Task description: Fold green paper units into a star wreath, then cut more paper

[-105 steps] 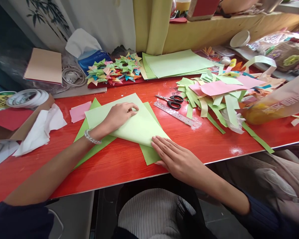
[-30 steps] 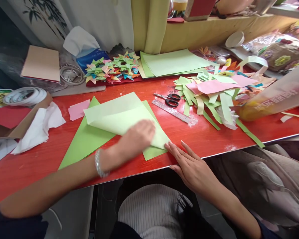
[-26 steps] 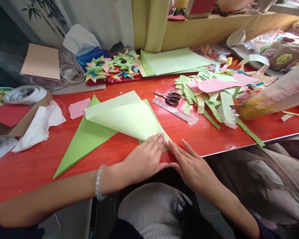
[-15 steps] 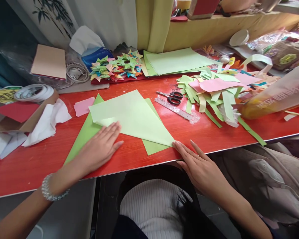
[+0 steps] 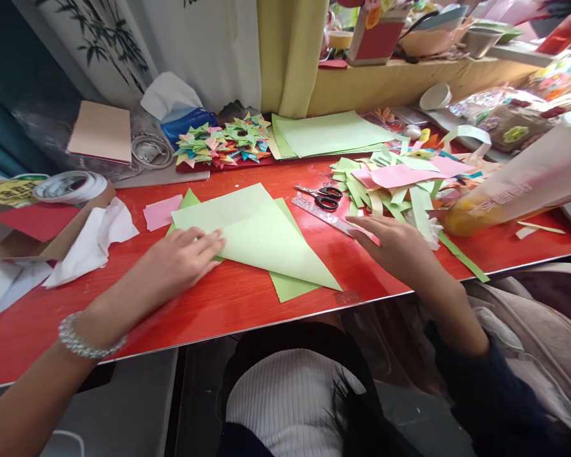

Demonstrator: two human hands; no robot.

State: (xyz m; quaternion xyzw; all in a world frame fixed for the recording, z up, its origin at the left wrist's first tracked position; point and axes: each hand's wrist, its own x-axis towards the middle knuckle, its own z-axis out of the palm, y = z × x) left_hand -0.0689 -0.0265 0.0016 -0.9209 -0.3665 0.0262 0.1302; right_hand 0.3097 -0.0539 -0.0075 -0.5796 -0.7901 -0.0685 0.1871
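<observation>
A pale green sheet of paper [image 5: 261, 235], folded to a slanted shape with a sharp corner toward me, lies over darker green paper [image 5: 292, 287]. My left hand [image 5: 183, 257] rests on its left edge, palm down with fingers stretched out. Off to the right, my right hand [image 5: 394, 247] is over the near end of a clear ruler [image 5: 316, 211], fingers extended; whether it touches the ruler I cannot tell. Black-handled scissors [image 5: 326, 197] lie just behind the ruler.
Green and pink paper strips [image 5: 409, 178] are heaped at the right beside a tall translucent container [image 5: 514, 181]. Folded paper stars [image 5: 223, 141] and stacked green sheets [image 5: 333, 133] lie at the back. At left are pink paper [image 5: 162, 212] and a cardboard box [image 5: 61, 241] holding tape rolls.
My right hand has left the paper's near right corner and moved up and right to the ruler. My left hand stays on the paper's left edge. The camera view has tilted up slightly.
</observation>
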